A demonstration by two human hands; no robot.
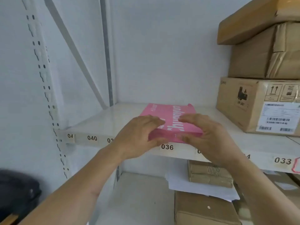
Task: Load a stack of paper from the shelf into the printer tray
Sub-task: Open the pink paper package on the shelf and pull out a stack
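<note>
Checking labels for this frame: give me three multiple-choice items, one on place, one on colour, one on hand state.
1. Where is the paper pack?
A) on the shelf, at its front edge
B) on the floor
C) atop the boxes

2. What colour is the wrapper?
A) blue
B) pink
C) green

3. What are the hands doing?
A) both hang clear
B) only one touches
C) left hand and right hand both grip the pack

Key: 1 A, it overhangs label 036; 2 B, pink with white lettering; 3 C, fingers on top, thumbs at the front.
</note>
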